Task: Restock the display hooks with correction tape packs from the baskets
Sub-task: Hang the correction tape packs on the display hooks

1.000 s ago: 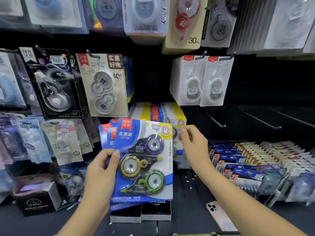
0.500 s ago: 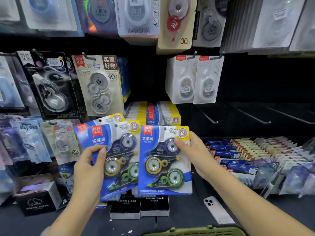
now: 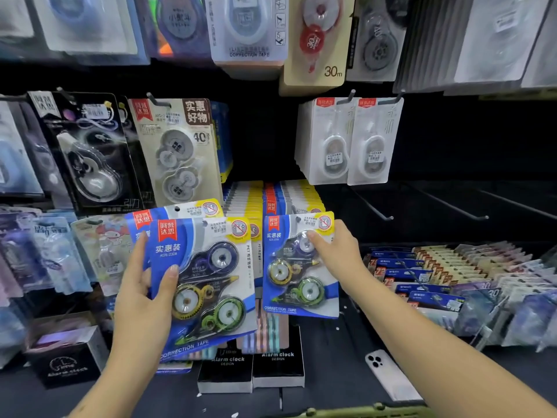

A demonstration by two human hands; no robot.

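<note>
Restocking in progress: one blue pack at the hook, spares held in reserve.

Nearest, at the bottom edge of the frame, a sliver of the green basket rim [image 3: 346, 413] shows. Lower centre-left, the left hand [image 3: 144, 300] clamps a fanned stack of packs [image 3: 205, 285], thumb across the front card, evidently held back as supply. Centre frame, the right hand [image 3: 334, 257] pinches a single pack [image 3: 297, 267] by its right edge, card upright and facing out, its hole raised toward the hanging row [image 3: 271, 197] of matching blue-and-yellow packs behind, apparently to thread it on. Whether the hole has met the hook cannot be told. Farther right, bare hooks [image 3: 452, 206] project from the dark panel.
</note>
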